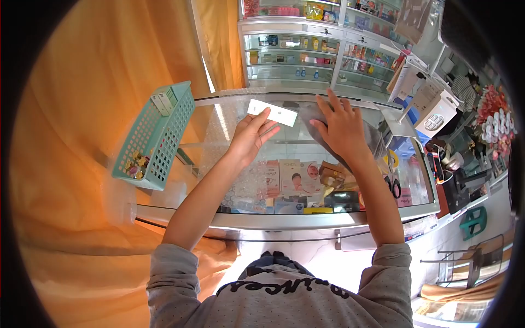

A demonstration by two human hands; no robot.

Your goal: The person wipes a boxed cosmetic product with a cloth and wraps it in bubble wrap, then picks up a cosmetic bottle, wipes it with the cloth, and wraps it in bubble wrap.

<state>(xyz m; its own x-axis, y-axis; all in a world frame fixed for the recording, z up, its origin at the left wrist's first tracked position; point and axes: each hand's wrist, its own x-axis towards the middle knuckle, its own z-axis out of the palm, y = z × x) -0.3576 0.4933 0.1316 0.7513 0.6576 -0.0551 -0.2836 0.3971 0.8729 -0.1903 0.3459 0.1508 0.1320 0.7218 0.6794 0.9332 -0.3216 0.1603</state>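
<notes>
My left hand (252,138) holds a small white box (272,112) near its left end, between thumb and fingers, above the glass counter. To the right, my right hand (342,126) is open with its fingers spread, holding nothing. It is over a dark grey translucent sheet or bag (373,136) on the glass top; whether it touches the sheet is unclear. Clear bubble wrap (240,175) lies on the glass counter (284,220), beneath and beside my left forearm.
A green perforated basket (164,143) with small boxes and gold items stands at the left. Black-handled scissors (395,187) and tape lie right of my right forearm. White boxes (437,113) stand at the right. Stocked shelves (292,65) are behind, and orange curtains (82,136) hang left.
</notes>
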